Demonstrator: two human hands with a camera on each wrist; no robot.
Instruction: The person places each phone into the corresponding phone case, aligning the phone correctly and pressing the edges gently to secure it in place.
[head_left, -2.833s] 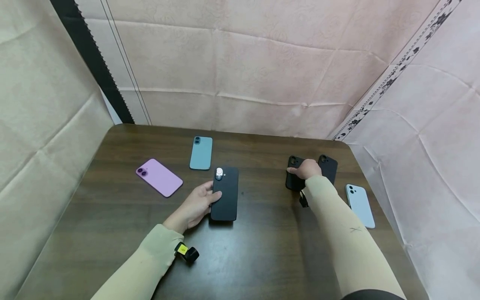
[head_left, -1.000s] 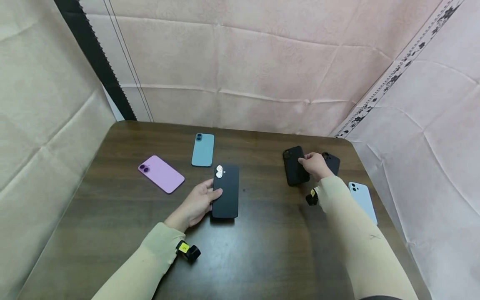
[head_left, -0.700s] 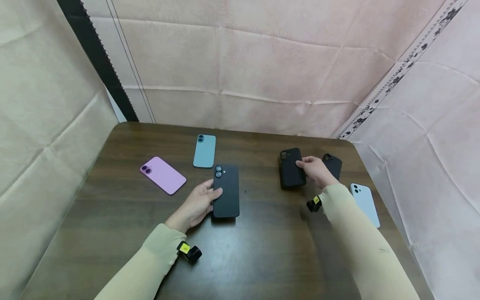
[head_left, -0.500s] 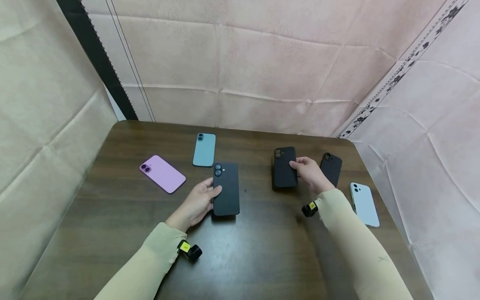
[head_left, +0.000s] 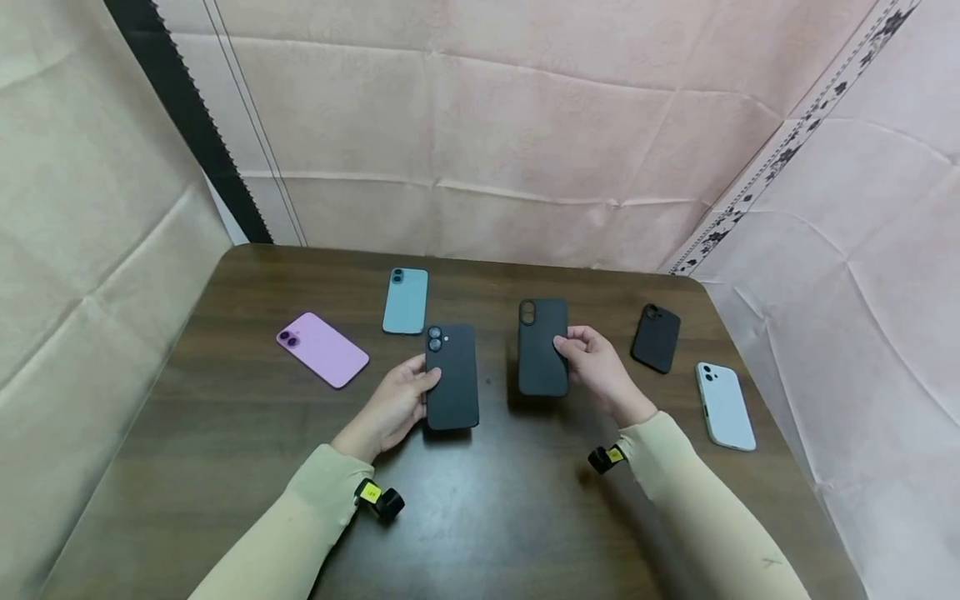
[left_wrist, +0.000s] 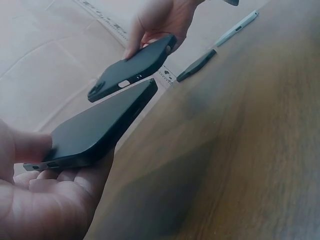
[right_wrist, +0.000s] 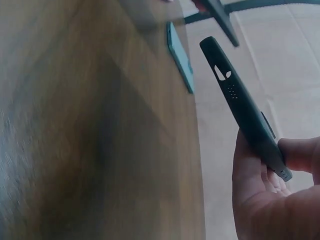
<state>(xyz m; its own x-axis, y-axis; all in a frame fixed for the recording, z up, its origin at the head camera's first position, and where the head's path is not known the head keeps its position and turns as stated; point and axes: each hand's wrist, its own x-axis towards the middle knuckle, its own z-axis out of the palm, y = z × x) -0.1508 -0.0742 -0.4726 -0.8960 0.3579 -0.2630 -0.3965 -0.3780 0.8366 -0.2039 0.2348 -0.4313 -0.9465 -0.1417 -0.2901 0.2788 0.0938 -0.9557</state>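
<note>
My left hand (head_left: 393,410) grips a black smartphone (head_left: 453,379) by its left edge, its back with two lenses facing up, raised above the table. Across from it, my right hand (head_left: 600,371) pinches a dark phone case (head_left: 543,354) by its right edge, also off the table. A camera cutout shows near the case's upper left corner. In the right wrist view, port and speaker openings pierce the end of the case (right_wrist: 240,102). In the left wrist view, the smartphone (left_wrist: 102,127) and the case lie close but apart, at similar tilts.
On the brown table (head_left: 487,525) lie a purple phone (head_left: 322,350), a teal phone (head_left: 406,302), another black phone case (head_left: 656,338) and a pale blue phone (head_left: 725,406). Pale cloth (head_left: 450,125) hangs around the table's back and sides.
My right hand has picked up the phone case from beside the other black case and carried it left, towards the smartphone. My left hand has kept its hold and hardly moved.
</note>
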